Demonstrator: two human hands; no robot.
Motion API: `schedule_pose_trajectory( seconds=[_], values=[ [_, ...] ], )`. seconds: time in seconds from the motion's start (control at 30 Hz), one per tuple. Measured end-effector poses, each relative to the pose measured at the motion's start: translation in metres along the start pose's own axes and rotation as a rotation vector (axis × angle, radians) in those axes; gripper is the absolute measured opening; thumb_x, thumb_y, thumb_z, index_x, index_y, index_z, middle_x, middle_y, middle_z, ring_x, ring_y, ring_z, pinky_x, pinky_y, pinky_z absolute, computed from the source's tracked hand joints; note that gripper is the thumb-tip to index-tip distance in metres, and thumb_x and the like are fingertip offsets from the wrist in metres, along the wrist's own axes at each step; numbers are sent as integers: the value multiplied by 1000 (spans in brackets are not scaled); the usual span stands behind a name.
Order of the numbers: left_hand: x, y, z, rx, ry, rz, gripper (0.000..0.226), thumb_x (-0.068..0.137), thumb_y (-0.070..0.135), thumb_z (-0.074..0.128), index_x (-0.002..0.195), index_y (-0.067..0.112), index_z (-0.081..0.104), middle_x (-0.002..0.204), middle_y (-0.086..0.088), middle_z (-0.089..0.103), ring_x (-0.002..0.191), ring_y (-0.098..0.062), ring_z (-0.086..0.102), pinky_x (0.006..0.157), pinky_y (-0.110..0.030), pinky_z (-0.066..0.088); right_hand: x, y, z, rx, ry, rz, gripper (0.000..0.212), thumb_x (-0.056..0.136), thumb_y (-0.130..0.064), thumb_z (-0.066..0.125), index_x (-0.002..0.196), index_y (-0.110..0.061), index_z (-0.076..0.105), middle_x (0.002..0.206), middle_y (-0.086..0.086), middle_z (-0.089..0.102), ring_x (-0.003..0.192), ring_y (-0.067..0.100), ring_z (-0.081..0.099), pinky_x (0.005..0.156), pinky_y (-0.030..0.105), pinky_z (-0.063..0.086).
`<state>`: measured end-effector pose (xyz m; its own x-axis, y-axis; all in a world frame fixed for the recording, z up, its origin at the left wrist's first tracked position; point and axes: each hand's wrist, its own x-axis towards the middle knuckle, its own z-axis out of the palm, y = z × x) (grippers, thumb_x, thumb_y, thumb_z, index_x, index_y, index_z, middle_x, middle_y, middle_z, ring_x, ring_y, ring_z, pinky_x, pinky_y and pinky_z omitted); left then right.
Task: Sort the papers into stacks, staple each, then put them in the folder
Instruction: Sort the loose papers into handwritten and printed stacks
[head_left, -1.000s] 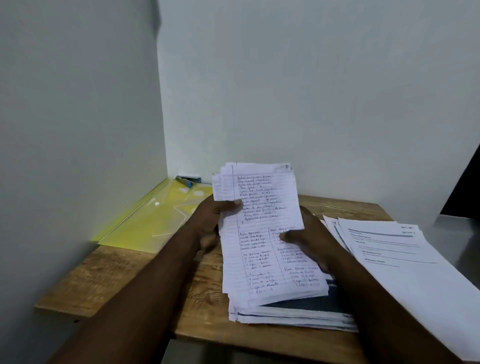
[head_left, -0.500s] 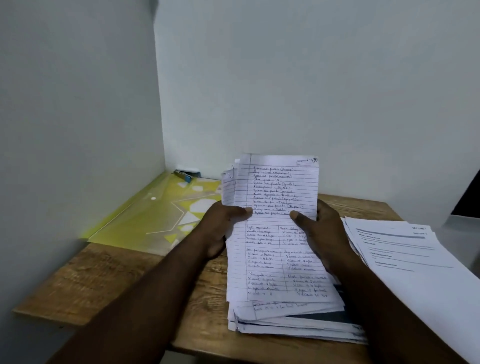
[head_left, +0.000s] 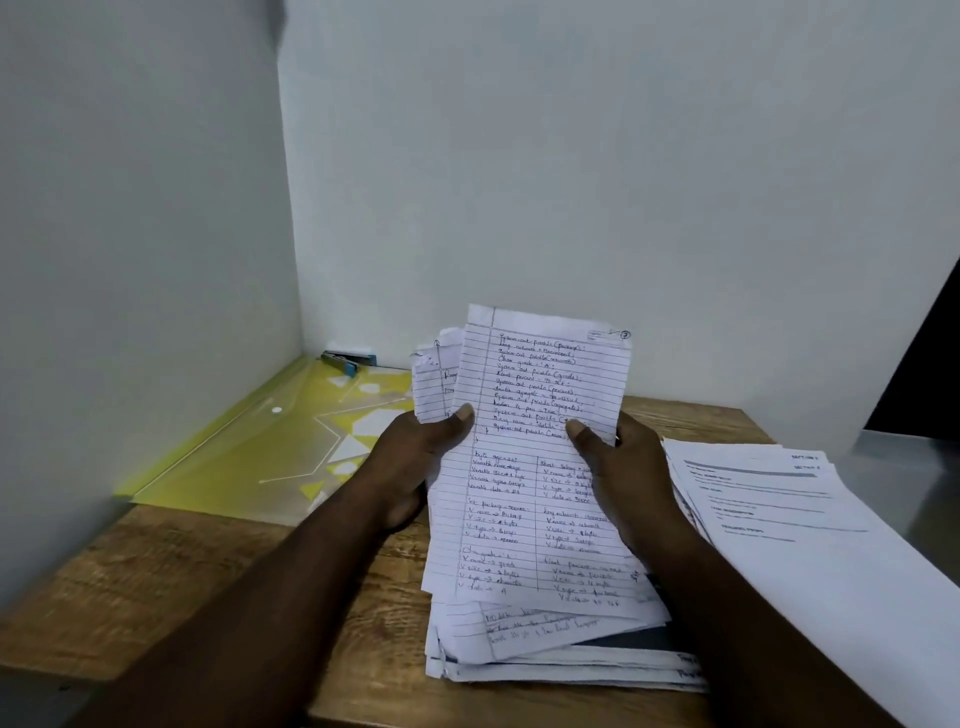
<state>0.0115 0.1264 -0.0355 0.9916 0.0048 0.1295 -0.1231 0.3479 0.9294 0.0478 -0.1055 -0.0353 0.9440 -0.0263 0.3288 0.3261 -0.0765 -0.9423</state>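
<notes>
Pinching handwritten sheets, left hand and right hand hold them — long axis away, top raised.

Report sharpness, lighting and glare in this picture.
Head view: the handwritten sheets are soft, ruled lines clear but words barely legible; the printed stack at right is blurrier; the yellow folder shines brightly and tints the left wall at its base; the left forearm is dark, with little detail.

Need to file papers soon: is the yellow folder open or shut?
Shut: the yellow folder lies flat, its flap folded down over the front. Whether the snap is fastened, cannot tell.
</notes>
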Motion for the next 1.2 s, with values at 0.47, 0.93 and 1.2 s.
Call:
schedule_pose_trajectory(
  seconds=[0.47,0.93,1.2],
  values=[
    [-3,3,2,-1,24,-53,37,105,14,59,142,7,62,136,-13,71,125,-35,68,108,-56,51,2,-1,-7,216,30,104,38,84,-2,84,116,-10,66,103,1,82,96,17,79,88,38,61],
    [-12,14,7,-13,160,-81,36,100,0,60,135,1,66,127,-20,74,114,-42,73,104,-60,54,11,11,-17,115,148,128,19,93,-22,81,111,-24,77,102,-11,81,99,14,77,92,38,60],
    [-41,45,30,15,199,-2,38,105,-2,55,142,-6,56,119,-22,29,112,-37,18,93,-53,21,17,2,-43,192,321,154,14,97,-12,75,97,-26,74,101,-6,78,94,16,73,82,33,56]
  ],
)
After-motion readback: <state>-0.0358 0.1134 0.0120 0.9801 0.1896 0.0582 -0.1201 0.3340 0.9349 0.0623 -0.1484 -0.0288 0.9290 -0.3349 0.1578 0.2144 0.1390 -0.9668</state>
